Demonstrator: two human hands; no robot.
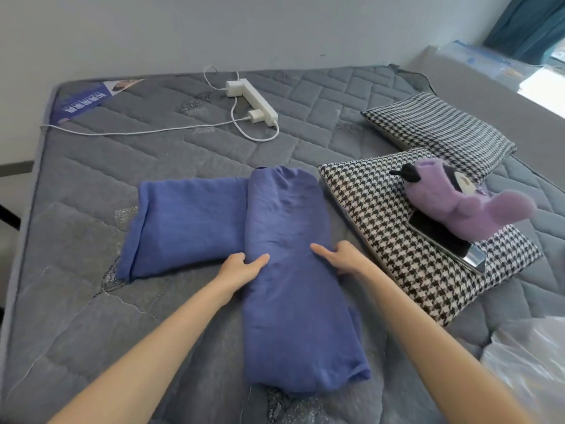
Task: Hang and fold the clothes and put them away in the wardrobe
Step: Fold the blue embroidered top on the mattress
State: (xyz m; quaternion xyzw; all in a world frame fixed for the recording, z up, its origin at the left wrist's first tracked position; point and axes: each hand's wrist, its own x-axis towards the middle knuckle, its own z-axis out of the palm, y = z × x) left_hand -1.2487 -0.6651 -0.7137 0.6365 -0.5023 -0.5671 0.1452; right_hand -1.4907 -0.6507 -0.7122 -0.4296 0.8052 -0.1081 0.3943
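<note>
here, the left hand (241,267) is set at the left edge of the blue garment (293,316). its thumb is laid across the top of the cloth and its fingers are curled at the edge, so the fold is pinched. the right hand (344,258) is set the same way at the right edge, thumb on top and fingers curled round the cloth. the thumbs are pointed toward each other, with a span of cloth between them.

the garment is spread on the bed (91,316), on a bare grey quilted mattress. one long folded strip runs away from the person, and a second folded part lies out to its left.

a blue and white label (82,102) is seen at the far left corner of the mattress; its writing is too blurred to be read.

one garment is counted. two houndstooth pillows are seen to the right, a near pillow (367,215) just beside the garment and a far pillow (440,133). one purple plush toy (452,206) is rested on the near pillow, on one dark flat device (440,237). one white power strip (260,99) is laid further back, with two white chargers (235,87) plugged in and white cables trailing.
</note>
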